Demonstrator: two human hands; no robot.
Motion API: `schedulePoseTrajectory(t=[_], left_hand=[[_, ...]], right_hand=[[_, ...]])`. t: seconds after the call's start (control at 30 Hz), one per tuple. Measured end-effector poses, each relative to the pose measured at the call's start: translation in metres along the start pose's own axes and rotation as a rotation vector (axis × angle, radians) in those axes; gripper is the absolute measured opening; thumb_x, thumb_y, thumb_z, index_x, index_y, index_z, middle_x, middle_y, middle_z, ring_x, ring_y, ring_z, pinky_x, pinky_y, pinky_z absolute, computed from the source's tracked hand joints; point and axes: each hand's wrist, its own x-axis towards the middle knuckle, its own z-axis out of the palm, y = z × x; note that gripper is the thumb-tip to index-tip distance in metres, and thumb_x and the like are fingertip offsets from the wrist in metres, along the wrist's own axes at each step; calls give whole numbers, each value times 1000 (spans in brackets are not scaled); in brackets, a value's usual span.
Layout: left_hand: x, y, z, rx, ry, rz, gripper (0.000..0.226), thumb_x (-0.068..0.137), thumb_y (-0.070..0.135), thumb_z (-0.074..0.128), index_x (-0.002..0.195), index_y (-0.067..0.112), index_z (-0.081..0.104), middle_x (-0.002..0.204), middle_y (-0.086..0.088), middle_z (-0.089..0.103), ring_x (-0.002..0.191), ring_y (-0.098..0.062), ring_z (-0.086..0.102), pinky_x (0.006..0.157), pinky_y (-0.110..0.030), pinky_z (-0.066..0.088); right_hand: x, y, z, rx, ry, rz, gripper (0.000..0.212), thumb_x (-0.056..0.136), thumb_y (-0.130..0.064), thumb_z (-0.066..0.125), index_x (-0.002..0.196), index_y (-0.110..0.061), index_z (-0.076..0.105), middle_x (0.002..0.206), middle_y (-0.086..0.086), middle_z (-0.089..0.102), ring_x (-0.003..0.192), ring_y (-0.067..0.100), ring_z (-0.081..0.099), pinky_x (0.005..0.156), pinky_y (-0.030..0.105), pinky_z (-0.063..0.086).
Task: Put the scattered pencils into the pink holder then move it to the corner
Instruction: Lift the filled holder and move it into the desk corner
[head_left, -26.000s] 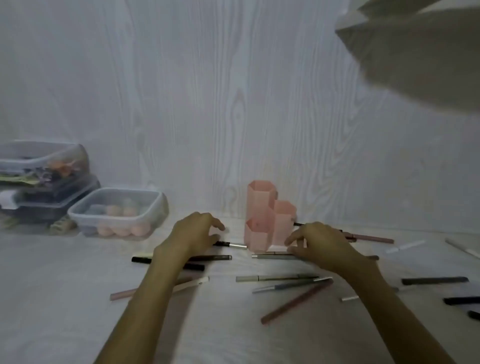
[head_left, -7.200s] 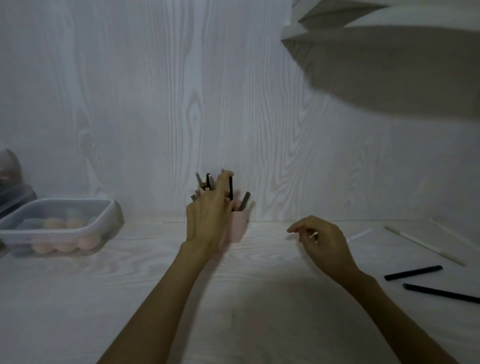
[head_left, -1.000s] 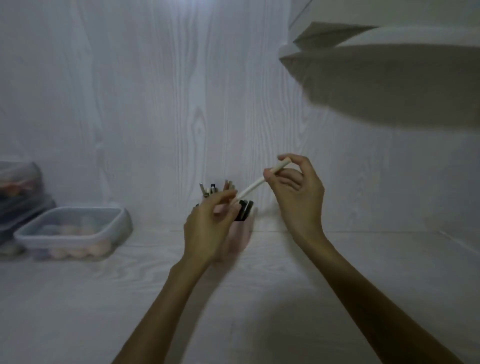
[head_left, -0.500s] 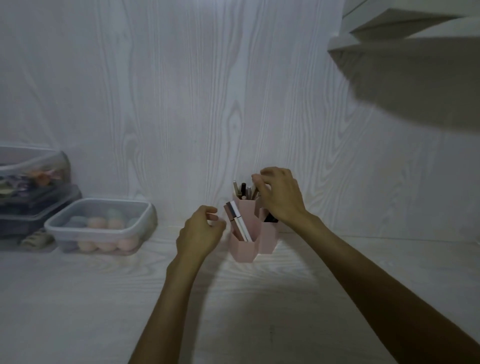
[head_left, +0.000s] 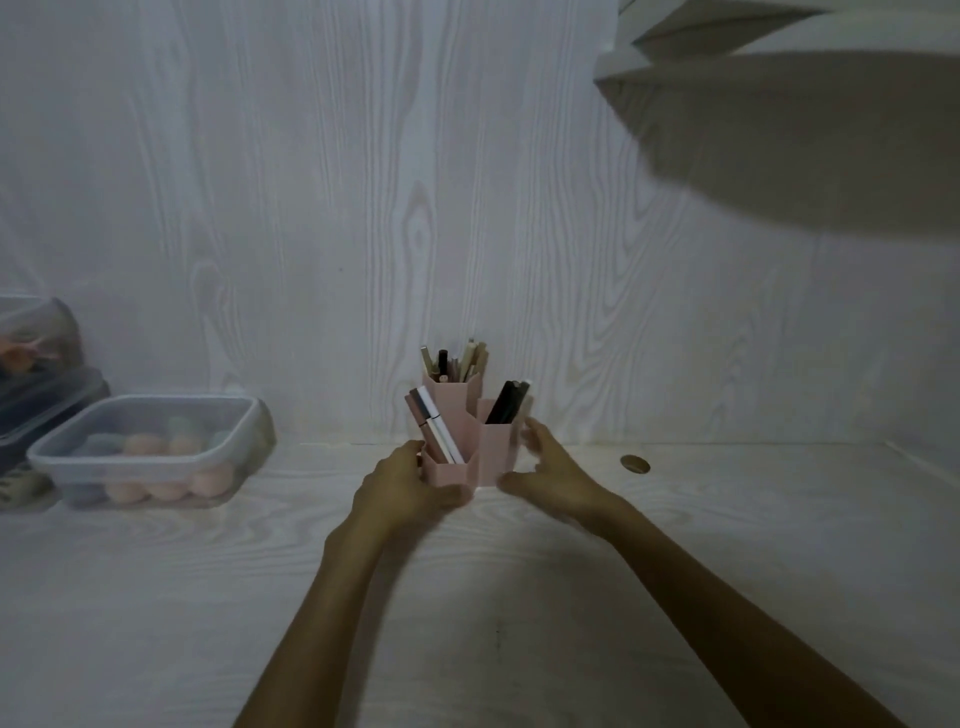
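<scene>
The pink holder (head_left: 492, 448), made of three hexagonal tubes, stands on the desk near the back wall. Several pencils stick out of it: a tall bunch (head_left: 457, 359) in the rear tube, white and brown ones (head_left: 435, 430) leaning left in the front tube, dark ones (head_left: 508, 402) in the right tube. My left hand (head_left: 401, 486) is curled around the holder's lower left side, thumb along its base. My right hand (head_left: 551, 470) cups its right side, blurred, fingers spread; I cannot tell whether it touches the holder. No loose pencils show on the desk.
A clear lidded box (head_left: 150, 448) of pastel sponges sits at the left, with stacked containers (head_left: 36, 384) behind it. A round cable hole (head_left: 635, 463) lies in the desk right of the holder. A shelf (head_left: 779, 104) overhangs at upper right. The desk's right corner (head_left: 883, 444) meets a side wall.
My right hand has come down from the pencil tops to the holder's right side. My left hand has closed in on its lower left. The white pencil held one second ago stands in the holder.
</scene>
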Motion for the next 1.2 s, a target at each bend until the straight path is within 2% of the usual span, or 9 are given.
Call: schedulePoseTrajectory(t=[0.1, 0.2, 0.43, 0.6, 0.77, 0.93, 1.07, 1.13, 1.2], left_hand=[[-3, 1, 7, 52, 108, 31, 67, 67, 52, 76, 122, 23, 53, 118, 1, 67, 84, -14, 59, 58, -20, 42], [-2, 5, 7, 85, 116, 35, 61, 66, 47, 78, 117, 20, 56, 113, -1, 69, 81, -15, 61, 60, -23, 45], [-5, 69, 51, 62, 37, 238, 65, 66, 43, 80, 123, 22, 57, 118, 2, 68, 83, -10, 61, 66, -23, 46], [10, 145, 128, 113, -132, 401, 61, 70, 39, 79, 123, 18, 59, 118, -2, 65, 84, -11, 56, 56, -15, 38], [18, 200, 227, 115, -267, 480, 61, 71, 41, 77, 124, 18, 57, 119, -3, 63, 88, -13, 53, 65, -22, 41], [24, 233, 297, -67, -251, 453, 65, 66, 41, 79, 123, 23, 52, 118, 1, 64, 89, -12, 54, 73, -23, 42], [36, 263, 339, -150, -249, 402, 67, 69, 33, 78, 129, 18, 50, 124, -6, 62, 101, -21, 60, 80, -28, 45], [45, 277, 352, -151, -237, 408, 67, 71, 30, 78, 131, 17, 51, 127, -9, 60, 110, -26, 60, 89, -33, 50], [57, 288, 364, -159, -255, 412, 63, 73, 29, 76, 131, 17, 53, 125, -11, 61, 110, -27, 61, 88, -31, 49]], right_hand=[[4, -4, 12, 67, 81, -70, 49, 79, -19, 71, 121, -21, 45, 127, 3, 55, 121, 23, 51, 87, 26, 45], [2, -9, 9, 41, 218, -110, 38, 78, -20, 72, 111, -13, 54, 117, 8, 64, 106, 22, 60, 90, 38, 52], [-40, 13, -75, 64, 398, -119, 56, 68, -22, 80, 118, -13, 57, 119, 6, 66, 94, 10, 59, 74, 17, 48], [-87, 58, -158, 0, 612, 7, 57, 69, -27, 79, 119, -13, 55, 122, 10, 64, 103, 21, 63, 87, 38, 55], [-126, 116, -227, -133, 804, 99, 59, 70, -27, 79, 120, -7, 55, 121, 14, 64, 105, 26, 63, 79, 29, 50], [-140, 154, -267, -159, 969, 146, 50, 75, -25, 76, 115, -4, 55, 115, 17, 66, 101, 29, 63, 85, 38, 52], [-131, 169, -298, -221, 1081, 231, 50, 79, -28, 71, 118, -3, 53, 116, 19, 60, 107, 34, 59, 88, 39, 47], [-122, 173, -310, -279, 1134, 282, 56, 78, -32, 72, 121, -4, 51, 118, 20, 54, 106, 34, 55, 87, 40, 46], [-112, 180, -321, -266, 1160, 303, 54, 80, -33, 69, 122, -6, 50, 117, 18, 57, 103, 34, 57, 82, 36, 45]])
